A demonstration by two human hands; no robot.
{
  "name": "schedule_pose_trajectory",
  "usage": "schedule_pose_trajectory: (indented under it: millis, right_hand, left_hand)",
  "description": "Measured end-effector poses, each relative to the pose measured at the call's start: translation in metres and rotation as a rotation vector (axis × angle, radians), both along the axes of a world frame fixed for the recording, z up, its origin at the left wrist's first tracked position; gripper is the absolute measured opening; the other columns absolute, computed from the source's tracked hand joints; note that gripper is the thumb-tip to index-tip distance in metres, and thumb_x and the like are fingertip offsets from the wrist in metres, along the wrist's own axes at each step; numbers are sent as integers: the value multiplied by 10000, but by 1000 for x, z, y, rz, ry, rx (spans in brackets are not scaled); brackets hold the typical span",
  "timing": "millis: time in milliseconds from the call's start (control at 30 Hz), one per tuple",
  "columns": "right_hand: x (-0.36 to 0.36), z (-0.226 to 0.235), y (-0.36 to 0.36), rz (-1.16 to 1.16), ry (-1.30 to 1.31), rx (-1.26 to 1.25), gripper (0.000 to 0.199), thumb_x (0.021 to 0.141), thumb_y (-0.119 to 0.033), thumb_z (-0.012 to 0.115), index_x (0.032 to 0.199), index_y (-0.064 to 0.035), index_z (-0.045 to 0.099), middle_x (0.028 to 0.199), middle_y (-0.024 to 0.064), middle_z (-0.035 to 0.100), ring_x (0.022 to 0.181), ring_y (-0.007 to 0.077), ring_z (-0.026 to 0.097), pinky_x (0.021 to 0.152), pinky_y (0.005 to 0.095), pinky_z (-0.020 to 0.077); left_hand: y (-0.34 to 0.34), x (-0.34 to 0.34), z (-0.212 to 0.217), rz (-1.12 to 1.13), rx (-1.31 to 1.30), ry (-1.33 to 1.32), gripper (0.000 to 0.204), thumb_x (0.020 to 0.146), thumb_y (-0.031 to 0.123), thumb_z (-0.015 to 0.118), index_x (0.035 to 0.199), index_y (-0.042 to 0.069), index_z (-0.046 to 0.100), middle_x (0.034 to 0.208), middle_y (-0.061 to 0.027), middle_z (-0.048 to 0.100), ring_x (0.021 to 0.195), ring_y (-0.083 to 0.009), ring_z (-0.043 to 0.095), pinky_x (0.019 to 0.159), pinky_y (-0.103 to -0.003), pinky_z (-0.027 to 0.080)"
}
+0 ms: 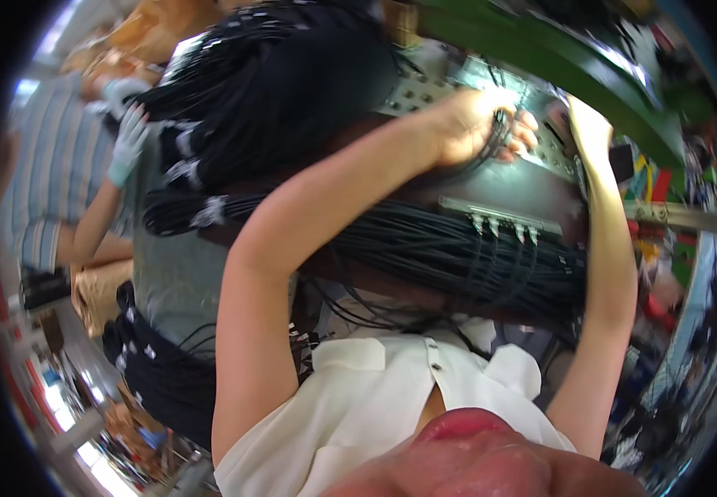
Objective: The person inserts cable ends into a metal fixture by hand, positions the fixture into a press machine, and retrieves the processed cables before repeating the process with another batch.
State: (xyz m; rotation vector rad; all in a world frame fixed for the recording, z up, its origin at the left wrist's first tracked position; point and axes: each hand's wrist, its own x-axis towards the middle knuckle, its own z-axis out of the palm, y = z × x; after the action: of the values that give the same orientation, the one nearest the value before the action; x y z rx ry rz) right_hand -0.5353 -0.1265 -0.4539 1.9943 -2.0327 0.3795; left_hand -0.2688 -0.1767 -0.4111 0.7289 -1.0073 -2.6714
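My left hand is closed around thin black cables, which loop down past its curled fingers. It is above a brightly lit metal work surface, beneath a green machine beam. Farther right, my right hand reaches up beside the beam. Its fingers are blurred and partly hidden, so what they touch cannot be made out. Between my arms and my body lies a long bundle of black cables. A metal strip with several small clips runs along the bundle's far side.
A large heap of black cables with white ties fills the far left. Beside it, a co-worker in a striped shirt has a white-gloved hand at the heap. Another dark cable bundle hangs lower left. A metal bar juts out at right.
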Motion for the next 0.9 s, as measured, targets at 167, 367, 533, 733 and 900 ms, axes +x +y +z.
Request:
schedule_pose_trajectory:
  millis: [167,367,533,733,900]
  right_hand:
    - [107,46,43,-102,-1113,-32,354,930,-367,577,953,-15,601,734,55,578,681,107,521,639,265,448]
    - [89,46,71,-117,-1110,405,264,934,-243,573,962,12,640,674,43,587,607,106,529,602,266,437]
    - [108,25,71,275,-484,203,335,896,-387,582,996,-73,641,876,144,654,852,340,630,731,395,475]
    - [119,47,89,239,-258,-99,328,799,-273,705,1073,-110,626,983,89,609,911,276,606,800,375,490]
    - [131,33,142,270,-527,212,199,810,-205,704,966,-89,662,903,45,610,842,246,588,722,357,488]
  left_hand:
    - [61,16,20,-27,77,-83,313,944,301,453,939,15,582,606,13,432,512,-102,400,511,-279,360]
    - [77,103,36,-35,76,-27,221,945,212,455,757,99,482,518,36,330,400,-80,254,364,-266,195]
    - [-52,188,62,837,-618,64,282,1010,231,419,796,74,514,605,-14,445,547,-129,453,534,-278,391]
    - [-98,234,56,518,-1142,-1035,561,971,497,481,1177,-8,612,920,-65,687,816,-89,627,701,-210,484]
    - [35,141,38,76,-1109,-633,279,986,198,488,1027,33,709,862,-30,674,703,-48,545,602,-193,451]
